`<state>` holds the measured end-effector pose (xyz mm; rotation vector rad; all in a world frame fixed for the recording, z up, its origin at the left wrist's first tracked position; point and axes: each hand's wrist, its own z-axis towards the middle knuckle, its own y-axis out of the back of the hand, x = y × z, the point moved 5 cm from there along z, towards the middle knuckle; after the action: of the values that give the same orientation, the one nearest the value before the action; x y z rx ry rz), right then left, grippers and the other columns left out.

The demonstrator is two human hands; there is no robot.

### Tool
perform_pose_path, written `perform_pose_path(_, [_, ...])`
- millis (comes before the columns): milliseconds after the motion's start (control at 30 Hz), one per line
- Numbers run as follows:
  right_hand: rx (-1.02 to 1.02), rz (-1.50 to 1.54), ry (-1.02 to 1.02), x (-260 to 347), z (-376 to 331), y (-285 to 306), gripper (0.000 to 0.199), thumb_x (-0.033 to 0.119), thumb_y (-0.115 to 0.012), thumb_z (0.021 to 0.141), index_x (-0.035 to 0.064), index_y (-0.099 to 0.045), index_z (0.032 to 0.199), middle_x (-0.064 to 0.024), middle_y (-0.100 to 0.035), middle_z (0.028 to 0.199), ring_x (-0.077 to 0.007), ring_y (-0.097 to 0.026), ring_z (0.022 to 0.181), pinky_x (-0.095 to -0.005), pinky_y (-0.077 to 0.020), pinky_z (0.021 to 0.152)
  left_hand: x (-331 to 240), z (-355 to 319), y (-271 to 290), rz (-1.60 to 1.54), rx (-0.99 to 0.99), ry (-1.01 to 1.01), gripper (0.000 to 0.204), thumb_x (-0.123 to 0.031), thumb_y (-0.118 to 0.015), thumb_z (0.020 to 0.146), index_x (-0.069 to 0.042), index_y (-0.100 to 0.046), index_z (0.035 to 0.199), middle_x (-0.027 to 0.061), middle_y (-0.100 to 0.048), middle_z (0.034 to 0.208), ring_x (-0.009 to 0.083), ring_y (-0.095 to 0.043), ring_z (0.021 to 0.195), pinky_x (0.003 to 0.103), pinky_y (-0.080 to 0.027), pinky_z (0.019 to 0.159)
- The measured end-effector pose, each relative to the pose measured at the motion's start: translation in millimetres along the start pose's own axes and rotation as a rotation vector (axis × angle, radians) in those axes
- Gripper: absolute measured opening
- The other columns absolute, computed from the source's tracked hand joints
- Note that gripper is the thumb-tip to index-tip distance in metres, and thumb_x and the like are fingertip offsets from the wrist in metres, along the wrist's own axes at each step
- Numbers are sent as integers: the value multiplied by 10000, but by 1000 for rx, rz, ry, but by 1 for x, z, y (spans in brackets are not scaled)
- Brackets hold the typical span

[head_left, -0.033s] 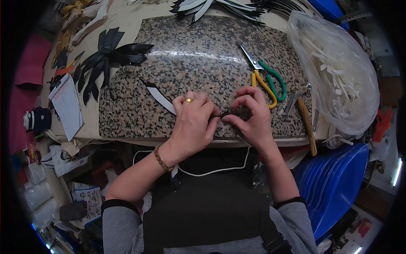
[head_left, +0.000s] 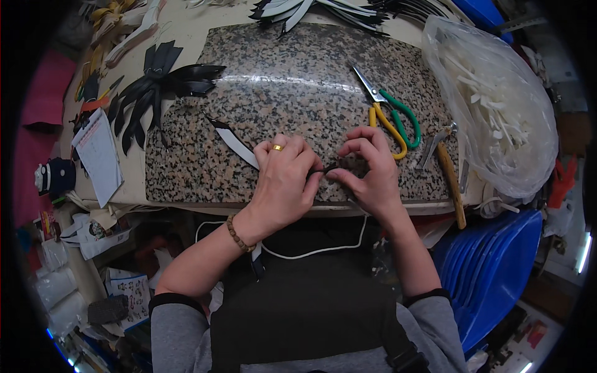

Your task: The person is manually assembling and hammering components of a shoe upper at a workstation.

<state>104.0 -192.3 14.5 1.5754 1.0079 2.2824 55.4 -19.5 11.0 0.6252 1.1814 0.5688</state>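
I see both hands pinching one small dark strip [head_left: 324, 170] at the near edge of the granite slab [head_left: 292, 93]: the left hand [head_left: 283, 180] closes finger and thumb on one end, the right hand [head_left: 367, 171] on the other. The strip looks like leather, though it is mostly hidden. It could slip off the near edge, since the slab ends just under my wrists. Scissors [head_left: 388, 115] and a wooden-handled tool [head_left: 451, 183] crowd the right; open slab lies ahead and left, past a black-and-white strip [head_left: 233, 142].
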Motion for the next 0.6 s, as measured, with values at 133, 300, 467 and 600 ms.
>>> perform_pose_path(133, [102, -44, 76, 2, 3, -2, 359, 60, -895, 715, 72, -726, 1031, -119, -590, 1192, -304, -630, 1121, -409, -537, 935, -2, 1, -1, 20, 12, -19, 139, -70, -762, 815, -89, -672, 919, 67, -591, 1029, 289, -551, 1066, 502, -334, 946])
perform_pose_path(300, [158, -72, 128, 2, 6, -5, 255, 70, -864, 745, 56, -704, 943, -103, -610, 1141, -318, -623, 1084, -429, -511, 929, -1, 1, -1, 11, 4, -16, 165, -74, -781, 812, -105, -683, 940, 39, -576, 1004, 271, -552, 1026, 480, -313, 979])
perform_pose_path(467, [200, 8, 99, -4, 6, -7, 211, 60, -847, 752, 51, -679, 878, -87, -623, 1112, -315, -612, 1076, -434, -495, 913, 3, -6, 15, 71, -30, -30, 150, -102, -811, 777, -124, -704, 880, 23, -596, 977, 260, -560, 1008, 463, -347, 950])
perform_pose_path(600, [240, -6, 119, 8, 8, -4, 244, 63, -841, 759, 58, -676, 938, -94, -630, 1098, -318, -603, 1084, -431, -487, 931, 21, -16, 27, 15, 3, 23, 146, -119, -828, 750, -132, -713, 840, 17, -611, 958, 251, -572, 984, 426, -389, 907])
